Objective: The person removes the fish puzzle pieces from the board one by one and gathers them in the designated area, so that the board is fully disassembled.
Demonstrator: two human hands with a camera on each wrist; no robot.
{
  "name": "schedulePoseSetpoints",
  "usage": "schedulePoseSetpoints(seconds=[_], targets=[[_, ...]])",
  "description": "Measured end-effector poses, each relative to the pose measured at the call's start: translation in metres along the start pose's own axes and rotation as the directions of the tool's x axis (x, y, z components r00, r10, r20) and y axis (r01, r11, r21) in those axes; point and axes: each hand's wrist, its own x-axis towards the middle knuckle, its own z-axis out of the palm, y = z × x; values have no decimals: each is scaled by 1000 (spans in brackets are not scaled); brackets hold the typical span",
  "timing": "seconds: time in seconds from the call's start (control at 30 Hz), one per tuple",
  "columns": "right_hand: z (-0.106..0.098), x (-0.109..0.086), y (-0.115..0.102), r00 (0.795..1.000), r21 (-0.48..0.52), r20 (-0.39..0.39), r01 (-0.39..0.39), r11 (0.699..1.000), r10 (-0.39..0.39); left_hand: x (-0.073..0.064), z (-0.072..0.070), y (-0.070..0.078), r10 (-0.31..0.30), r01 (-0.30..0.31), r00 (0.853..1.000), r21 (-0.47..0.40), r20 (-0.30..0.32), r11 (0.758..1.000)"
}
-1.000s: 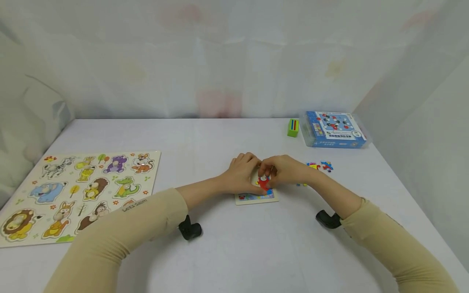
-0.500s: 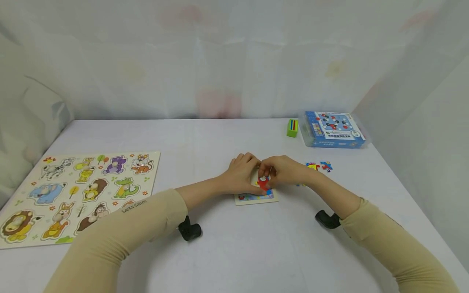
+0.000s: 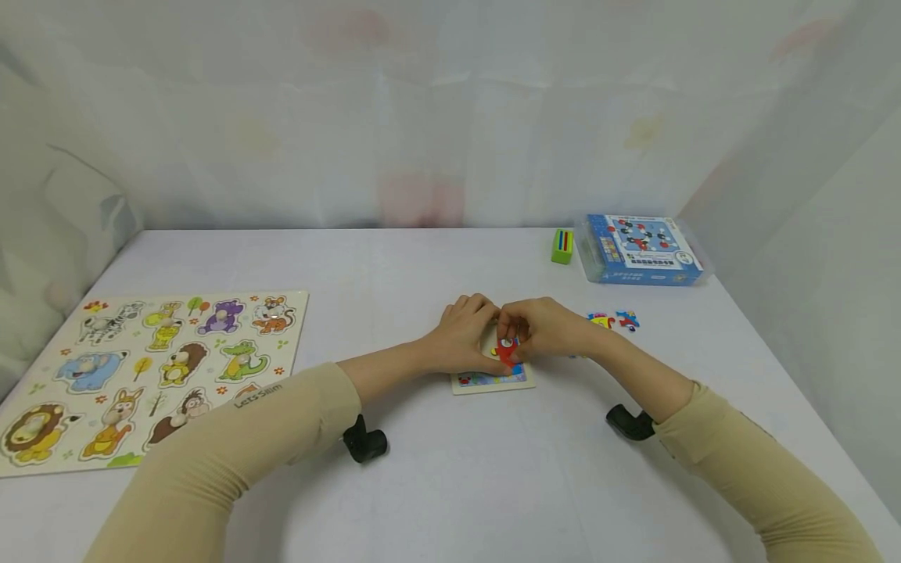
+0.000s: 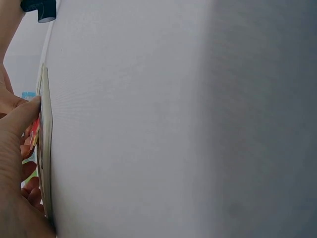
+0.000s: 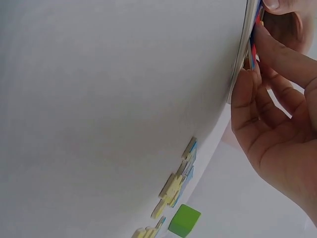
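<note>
A small wooden jigsaw puzzle board point(image 3: 526, 385) lies on the table, with a blue and purple printed strip along its near side. Spread over its left part, my left hand point(image 3: 461, 338) holds the board with thumb and fingers. My right hand point(image 3: 552, 327) is bent over the right side and pinches a red puzzle piece point(image 3: 505, 353) against the board. In the right wrist view the red piece's edge shows between the fingers. Both hands hide much of the board's picture. Just beyond my right wrist lie loose puzzle pieces point(image 3: 626, 319), seen edge-on as pale wood point(image 5: 173, 186).
At the left lies a large animal peg puzzle point(image 3: 292, 328), partly behind my left sleeve. A green block point(image 3: 562, 245) with coloured stripes and a blue boxed set point(image 3: 647, 250) stand at the back right. A curtain hangs behind the table. Black mounts point(image 3: 366, 442) sit by both wrists.
</note>
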Motion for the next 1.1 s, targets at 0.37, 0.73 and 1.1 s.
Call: schedulePoseSetpoints(seconds=[0.37,0.73,1.1], targets=[[-1,0,0,1000,-5,-19,2,1000,-2,0,1,-2,8,-8,1000,-5,3,1000],[-6,-2,-2,1000,25,-21,17,1000,-17,0,1,0,1,-1,1000,-1,-4,1000],[-8,-4,-1,999,45,-18,43,998,-43,0,0,0,-3,3,1000,-12,2,1000]])
